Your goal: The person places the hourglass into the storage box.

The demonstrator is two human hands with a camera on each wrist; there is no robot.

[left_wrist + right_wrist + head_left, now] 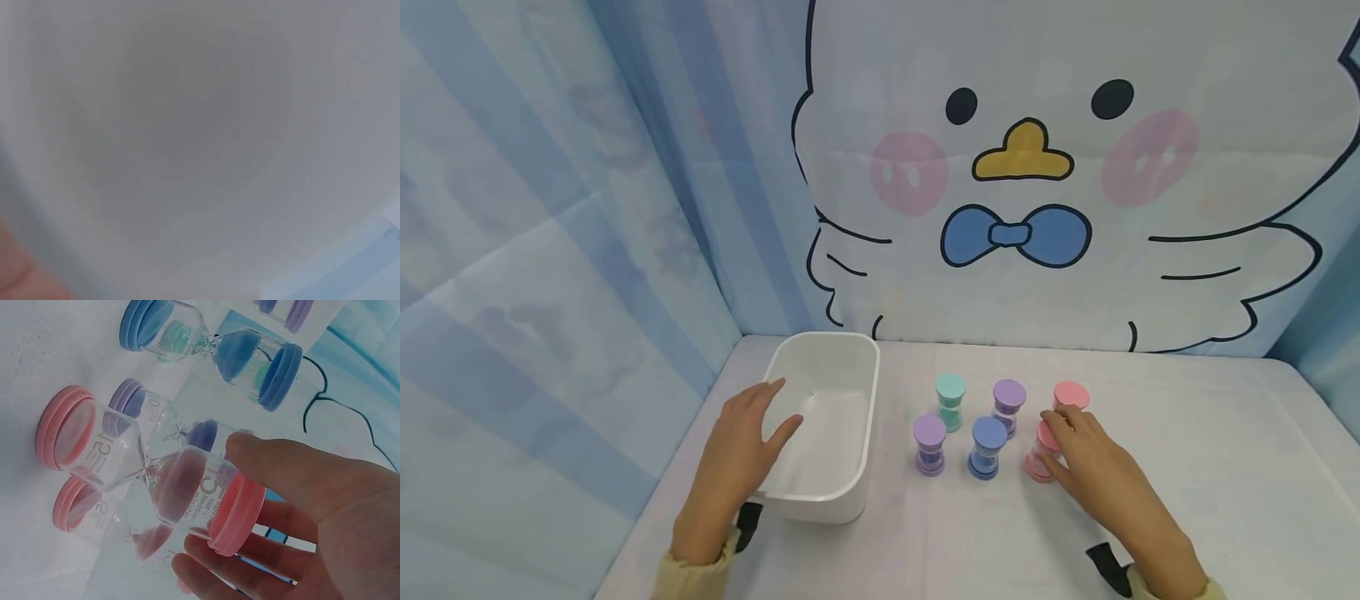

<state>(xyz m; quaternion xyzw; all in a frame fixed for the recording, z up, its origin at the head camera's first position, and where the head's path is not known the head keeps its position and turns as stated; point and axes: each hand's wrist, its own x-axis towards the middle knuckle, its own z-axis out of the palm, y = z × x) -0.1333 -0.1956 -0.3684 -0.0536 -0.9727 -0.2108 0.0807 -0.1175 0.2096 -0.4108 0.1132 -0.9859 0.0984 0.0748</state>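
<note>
My right hand (1086, 462) is at the front pink hourglass (1039, 468), thumb and fingers curved round its upper end. In the right wrist view, this pink hourglass (181, 487) stands upright on the table, its sand mostly in the top bulb, and the thumb (262, 462) lies along the pink cap. My left hand (737, 458) is over the left rim of a white bin (868, 417), thumb and fingers spread, holding nothing. The left wrist view is filled by the blurred pale bin wall (206, 125), with a bit of hand in the lower left corner.
Another pink hourglass (1071, 393) stands just behind. To the left are a blue hourglass (987, 446), two purple hourglasses (930, 442), (1009, 396) and a mint-green hourglass (951, 400). A cartoon-printed curtain (1022, 300) hangs behind the white table (1225, 433).
</note>
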